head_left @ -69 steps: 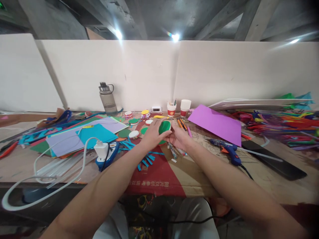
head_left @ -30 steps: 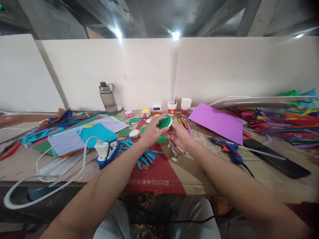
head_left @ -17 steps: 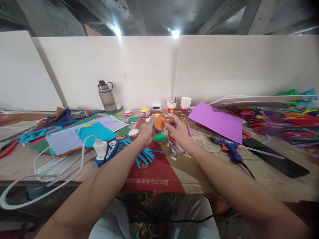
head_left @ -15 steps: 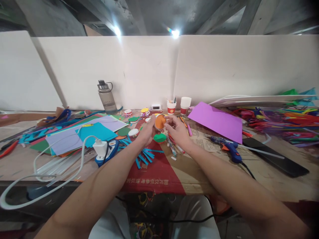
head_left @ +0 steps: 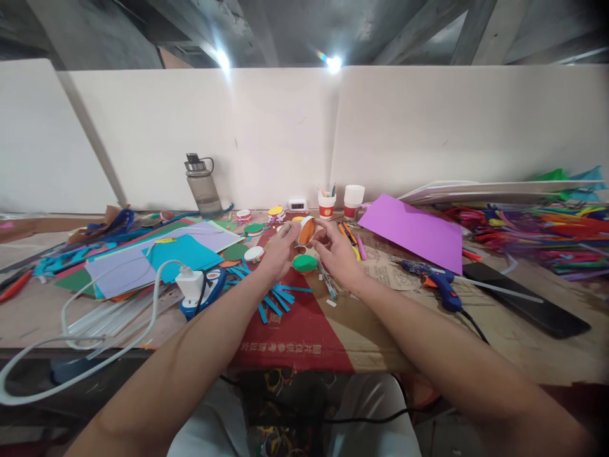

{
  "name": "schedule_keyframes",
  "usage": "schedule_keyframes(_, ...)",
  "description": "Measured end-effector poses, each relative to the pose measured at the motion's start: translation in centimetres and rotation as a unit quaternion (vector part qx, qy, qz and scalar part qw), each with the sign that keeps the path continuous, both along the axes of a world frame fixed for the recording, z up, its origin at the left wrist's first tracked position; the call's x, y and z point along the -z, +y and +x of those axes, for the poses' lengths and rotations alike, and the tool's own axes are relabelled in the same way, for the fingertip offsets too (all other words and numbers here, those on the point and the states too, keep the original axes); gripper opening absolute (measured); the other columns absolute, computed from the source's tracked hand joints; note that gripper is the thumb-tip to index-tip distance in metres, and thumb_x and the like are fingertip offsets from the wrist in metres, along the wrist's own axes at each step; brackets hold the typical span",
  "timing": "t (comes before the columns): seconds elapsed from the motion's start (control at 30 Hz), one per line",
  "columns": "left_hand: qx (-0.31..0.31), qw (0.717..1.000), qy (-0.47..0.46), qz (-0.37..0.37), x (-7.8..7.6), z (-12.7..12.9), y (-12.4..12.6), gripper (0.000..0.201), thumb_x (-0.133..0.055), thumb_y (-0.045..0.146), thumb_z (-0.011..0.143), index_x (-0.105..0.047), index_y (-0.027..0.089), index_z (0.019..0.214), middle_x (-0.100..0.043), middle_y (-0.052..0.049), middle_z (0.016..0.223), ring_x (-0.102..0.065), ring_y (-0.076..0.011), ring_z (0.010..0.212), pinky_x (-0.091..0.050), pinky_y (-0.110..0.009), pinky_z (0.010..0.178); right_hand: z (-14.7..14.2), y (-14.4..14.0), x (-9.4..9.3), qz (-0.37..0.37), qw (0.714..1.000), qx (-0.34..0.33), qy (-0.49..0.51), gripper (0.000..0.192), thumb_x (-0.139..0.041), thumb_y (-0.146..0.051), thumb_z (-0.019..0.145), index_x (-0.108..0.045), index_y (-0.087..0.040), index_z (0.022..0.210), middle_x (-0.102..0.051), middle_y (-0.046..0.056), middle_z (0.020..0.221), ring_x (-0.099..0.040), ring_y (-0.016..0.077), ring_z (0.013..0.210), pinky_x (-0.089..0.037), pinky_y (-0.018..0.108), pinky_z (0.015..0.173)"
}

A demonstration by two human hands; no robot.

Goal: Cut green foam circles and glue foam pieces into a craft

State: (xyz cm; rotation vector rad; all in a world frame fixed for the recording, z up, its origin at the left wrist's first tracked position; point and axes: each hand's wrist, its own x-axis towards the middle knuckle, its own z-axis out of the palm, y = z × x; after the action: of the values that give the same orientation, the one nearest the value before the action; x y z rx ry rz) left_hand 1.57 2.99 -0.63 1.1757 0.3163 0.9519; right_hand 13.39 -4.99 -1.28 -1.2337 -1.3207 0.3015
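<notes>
Between my two hands, a small round piece with an orange face and a white rim (head_left: pixel 307 231) is held up, tilted on its side. My left hand (head_left: pixel 281 249) grips its left edge with closed fingers. On its other side, the fingertips of my right hand (head_left: pixel 337 250) pinch the right edge. Just below lies a green disc (head_left: pixel 304 263) on the cardboard. Blue paper strips (head_left: pixel 280 301) fan out under my left wrist, and a white-topped round piece (head_left: pixel 254 254) sits to the left. Pens (head_left: pixel 328 284) lie below my right hand.
A glue gun (head_left: pixel 442 285) with a cord and a black flat object (head_left: pixel 528 301) lie at right, beside purple paper (head_left: pixel 416 231). Stacked coloured paper (head_left: pixel 185 254), a power strip (head_left: pixel 209 285) and a bottle (head_left: pixel 203 184) stand left. Paper cups (head_left: pixel 353 200) line the back.
The orange-faced piece has turned from facing me to a steep tilt, showing its white rim. My right hand's fingers have shifted slightly lower around it.
</notes>
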Motion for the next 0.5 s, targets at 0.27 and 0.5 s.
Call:
schedule_keyframes(0.27,0.014,1.0,0.021,-0.003,0.35,0.25,-0.12,0.04,-0.077,0.051,0.07,-0.063,0.018,0.088,-0.062,-0.001,0.078,-0.057,-0.0101,0.065,-0.042,-0.021,0.055,0.24,0.19,-0.09,-0.001,0.998,-0.027,0.061,0.027,-0.055,-0.027,0.081,-0.05,-0.023,0.107,-0.058,-0.003,0.076,-0.059,0.0155,0.071,-0.046,0.032,0.073)
schedule_keyframes(0.5,0.024,0.999,0.007,-0.028,0.31,0.42,0.08,0.037,-0.073,0.05,0.075,-0.064,0.016,0.088,-0.063,-0.002,0.077,-0.055,-0.0104,0.061,-0.041,-0.023,0.054,0.4,0.3,-0.11,0.007,0.999,0.017,0.034,0.022,-0.056,-0.025,0.078,-0.049,-0.024,0.099,-0.05,-0.005,0.071,-0.051,0.0145,0.068,-0.042,0.029,0.067)
